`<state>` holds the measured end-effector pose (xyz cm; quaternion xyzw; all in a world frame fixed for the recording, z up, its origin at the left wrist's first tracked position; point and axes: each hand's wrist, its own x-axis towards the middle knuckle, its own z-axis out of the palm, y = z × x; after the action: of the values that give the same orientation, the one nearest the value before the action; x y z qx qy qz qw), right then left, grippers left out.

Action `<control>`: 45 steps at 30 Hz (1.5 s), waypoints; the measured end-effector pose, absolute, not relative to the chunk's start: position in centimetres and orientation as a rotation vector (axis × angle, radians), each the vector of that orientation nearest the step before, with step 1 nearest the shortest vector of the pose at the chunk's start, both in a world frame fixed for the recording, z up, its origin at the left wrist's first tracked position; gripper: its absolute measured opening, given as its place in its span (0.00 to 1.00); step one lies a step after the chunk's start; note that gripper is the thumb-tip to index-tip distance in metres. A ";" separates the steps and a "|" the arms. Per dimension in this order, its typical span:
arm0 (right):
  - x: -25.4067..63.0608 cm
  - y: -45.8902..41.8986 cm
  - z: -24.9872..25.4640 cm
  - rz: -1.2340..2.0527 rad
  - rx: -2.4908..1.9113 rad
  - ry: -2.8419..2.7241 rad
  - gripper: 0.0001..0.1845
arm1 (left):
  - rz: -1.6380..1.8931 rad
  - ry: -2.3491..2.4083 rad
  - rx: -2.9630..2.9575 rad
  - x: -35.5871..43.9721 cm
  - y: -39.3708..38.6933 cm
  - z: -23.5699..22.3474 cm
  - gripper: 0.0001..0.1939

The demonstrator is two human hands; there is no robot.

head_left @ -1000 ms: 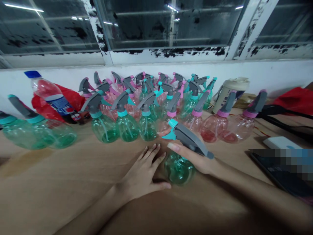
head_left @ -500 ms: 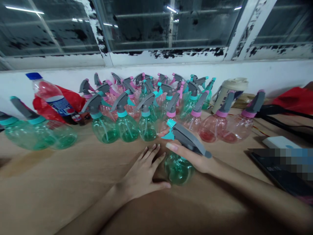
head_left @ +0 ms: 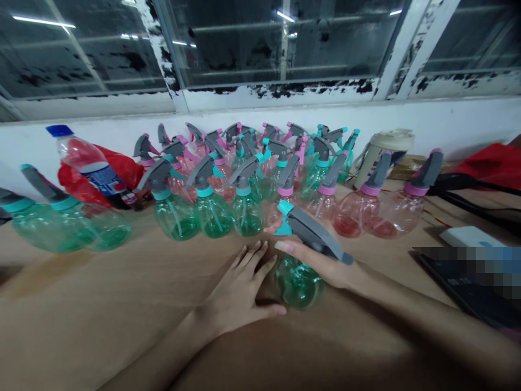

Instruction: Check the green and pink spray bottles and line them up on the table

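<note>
A green spray bottle point(head_left: 300, 285) with a grey and teal trigger head stands on the wooden table point(head_left: 134, 304) in front of me. Around its neck, just under the head, my right hand point(head_left: 321, 260) is closed. My left hand point(head_left: 240, 290) lies flat on the table at the bottle's left, fingers spread and holding nothing; its fingertips are close to the bottle. Beyond both hands runs a row of green spray bottles point(head_left: 214, 217) with teal collars and pink spray bottles point(head_left: 356, 217) with pink collars. My right hand hides part of the held bottle's neck.
At the left, more green spray bottles point(head_left: 52, 228) stand before a cola bottle point(head_left: 95, 168) and a red bag point(head_left: 134, 168). To the right are a beige tumbler point(head_left: 382, 157), black cables point(head_left: 468, 198), a white box point(head_left: 468, 239) and a dark phone-like device point(head_left: 451, 288). A wall with windows is behind.
Hardly anything differs. The whole view has shifted very slightly, and both hands and the held spray bottle keep the same pose.
</note>
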<state>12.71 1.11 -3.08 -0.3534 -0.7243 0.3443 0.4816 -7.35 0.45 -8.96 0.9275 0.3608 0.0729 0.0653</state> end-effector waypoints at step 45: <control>12.6 1.4 -3.6 0.816 -0.723 -1.726 0.14 | 0.118 1.193 2.760 -7.0 0.3 -8.3 0.45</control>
<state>12.56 1.38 -3.57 -0.3020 -0.7207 0.3406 0.5228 -6.96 0.25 -8.32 0.9152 0.3956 0.0391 0.0659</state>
